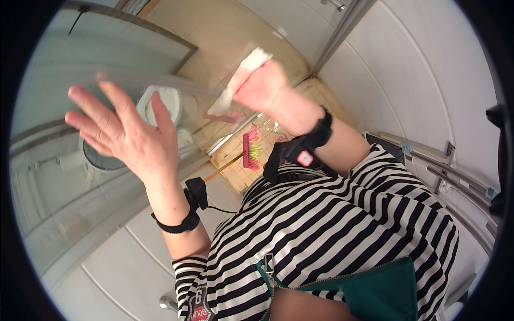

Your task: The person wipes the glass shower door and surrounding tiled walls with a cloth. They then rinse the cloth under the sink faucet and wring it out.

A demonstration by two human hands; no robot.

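Observation:
My right hand [267, 86] presses a white cloth or wad of tissue [245, 74] flat against a clear glass panel [192, 86]. Its fingers are mostly hidden behind the cloth, and the edges are blurred. A pinkish reflection of the hand shows in the glass just below. To the left, my left hand [134, 132] is raised with fingers spread and nothing in it. That palm faces the glass side; whether it touches the glass, I cannot tell. Both forearms carry black straps with small devices.
Through the glass I see a white toilet [162, 105] and a dark-topped round bin [102, 156]. Below, a broom head [246, 150] with pink and green bristles rests on the tiled floor [229, 168]. Metal towel rails [461, 178] run along the right wall. A metal rail [233, 134] edges the glass.

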